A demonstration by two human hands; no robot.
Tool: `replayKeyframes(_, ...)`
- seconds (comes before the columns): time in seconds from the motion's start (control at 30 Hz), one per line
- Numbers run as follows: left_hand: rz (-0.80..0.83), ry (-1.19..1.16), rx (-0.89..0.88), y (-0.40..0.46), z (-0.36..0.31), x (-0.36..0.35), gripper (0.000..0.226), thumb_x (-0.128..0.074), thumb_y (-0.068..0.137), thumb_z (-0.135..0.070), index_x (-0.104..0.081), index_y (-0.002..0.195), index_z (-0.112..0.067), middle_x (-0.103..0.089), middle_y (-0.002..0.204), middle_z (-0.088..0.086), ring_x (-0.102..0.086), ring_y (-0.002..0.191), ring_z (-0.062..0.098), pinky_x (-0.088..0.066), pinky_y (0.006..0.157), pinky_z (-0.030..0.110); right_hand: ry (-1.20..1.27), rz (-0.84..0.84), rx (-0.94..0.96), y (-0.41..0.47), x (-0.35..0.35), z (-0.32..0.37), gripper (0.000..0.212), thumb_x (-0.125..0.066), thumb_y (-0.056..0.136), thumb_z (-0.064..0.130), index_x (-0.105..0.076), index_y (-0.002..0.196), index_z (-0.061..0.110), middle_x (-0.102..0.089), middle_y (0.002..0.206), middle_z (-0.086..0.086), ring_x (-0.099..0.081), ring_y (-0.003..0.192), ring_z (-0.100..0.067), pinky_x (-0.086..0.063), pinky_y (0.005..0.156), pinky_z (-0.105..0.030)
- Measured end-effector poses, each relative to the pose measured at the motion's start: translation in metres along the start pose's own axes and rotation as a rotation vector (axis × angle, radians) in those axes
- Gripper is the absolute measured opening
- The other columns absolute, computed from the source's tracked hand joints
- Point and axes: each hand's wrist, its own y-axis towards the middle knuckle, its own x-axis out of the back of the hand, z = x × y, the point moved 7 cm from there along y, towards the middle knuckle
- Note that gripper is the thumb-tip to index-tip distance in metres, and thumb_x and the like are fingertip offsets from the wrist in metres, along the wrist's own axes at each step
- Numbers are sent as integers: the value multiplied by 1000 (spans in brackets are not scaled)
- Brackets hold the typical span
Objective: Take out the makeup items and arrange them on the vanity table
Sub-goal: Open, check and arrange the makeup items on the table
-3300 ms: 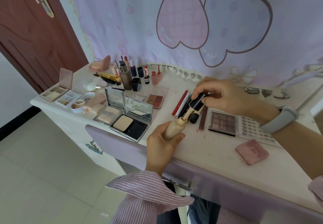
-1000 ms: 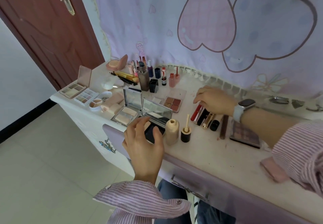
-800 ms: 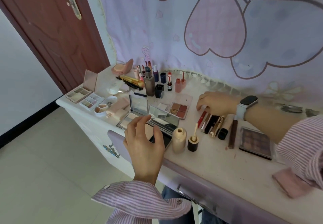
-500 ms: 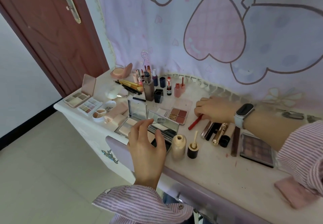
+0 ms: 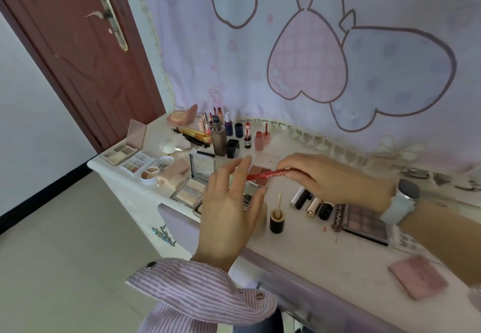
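My right hand [image 5: 328, 179] pinches one end of a thin red pencil-like stick [image 5: 265, 175] and holds it level above the vanity table [image 5: 325, 249]. My left hand [image 5: 229, 207] hovers with fingers spread, its fingertips close to the stick's free end; whether they touch it I cannot tell. A black cap with its applicator wand [image 5: 276, 218] stands upright just right of my left hand. The beige bottle beside it is mostly hidden behind my left hand. Several tubes [image 5: 312, 202] lie in a row below my right hand.
Open compacts [image 5: 192, 184] and palettes [image 5: 122, 150] fill the table's left side. Bottles and lipsticks [image 5: 234, 135] stand along the back by the curtain. An eyeshadow palette [image 5: 364, 222] and a pink case [image 5: 417, 276] lie at the right. A brown door [image 5: 78, 54] stands far left.
My right hand has lifted the red stick off the table from the row of tubes and brought it leftward. My left hand rose from the compact toward the stick.
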Motion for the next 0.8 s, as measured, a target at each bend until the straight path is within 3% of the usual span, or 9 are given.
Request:
replayKeyframes(0.07, 62, 61, -60, -2, -11, -1, 46, -40, 88, -35, -62, 117, -6, -65, 99, 11, -63, 85, 28, -54, 72, 39, 70, 50, 0, -12, -5, 13, 30, -35, 96, 35, -57, 109, 21, -49, 82, 19, -49, 77, 3, -37, 70, -15)
replayKeyframes(0.13, 72, 65, -117, -5, -18, 1, 40, -38, 88, -31, -70, 97, -8, -65, 78, 6, -62, 64, 25, -53, 55, 32, 82, 89, -26, -23, -9, 19, 26, -37, 97, 30, -58, 109, 21, -44, 78, 21, -46, 74, 6, -34, 69, -14)
replayKeyframes(0.2, 59, 119, -196, -7, -26, 4, 36, -40, 88, -28, -71, 84, -9, -64, 69, 3, -60, 56, 22, -49, 50, 25, 45, 107, -37, -31, -10, 22, 27, -35, 98, 30, -56, 112, 22, -42, 78, 19, -45, 73, 3, -34, 70, -16)
replayKeyframes(0.43, 21, 36, -208, 7, -38, 16, 34, -41, 91, -28, -69, 93, -8, -64, 75, 6, -60, 62, 26, -50, 52, 35, -143, -205, 133, -39, 39, 50, 33, -40, 95, 26, -63, 113, 9, -46, 74, 0, -45, 65, -16, -42, 57, -32)
replayKeyframes(0.53, 15, -14, -156, 18, -33, 17, 26, -49, 92, -25, -68, 95, -7, -62, 76, 6, -58, 64, 27, -48, 55, 35, -42, -227, 47, -30, 46, 41, 42, -44, 96, 27, -41, 138, 25, -55, 85, 7, -51, 77, -11, -42, 71, -26)
replayKeyframes(0.6, 25, -30, -140, 18, -31, 15, 24, -51, 90, -24, -68, 95, -8, -62, 77, 6, -59, 65, 27, -48, 57, 35, 48, -193, -23, -29, 42, 32, 50, -44, 94, 34, -30, 142, 35, -51, 79, 17, -49, 76, -3, -40, 71, -20)
replayKeyframes(0.7, 33, -50, -157, 14, -32, 15, 33, -43, 91, -30, -68, 95, -9, -64, 78, 5, -60, 66, 25, -50, 57, 37, 40, -191, 0, -30, 40, 33, 44, -44, 93, 36, -41, 136, 30, -45, 79, 26, -47, 79, 8, -37, 73, -10)
replayKeyframes(0.8, 19, -30, -165, 13, -31, 16, 36, -40, 90, -31, -68, 94, -10, -63, 75, 4, -59, 62, 24, -49, 55, 35, -33, -171, 66, -30, 35, 39, 29, -42, 96, 28, -57, 119, 19, -44, 84, 21, -45, 78, -1, -39, 74, -19)
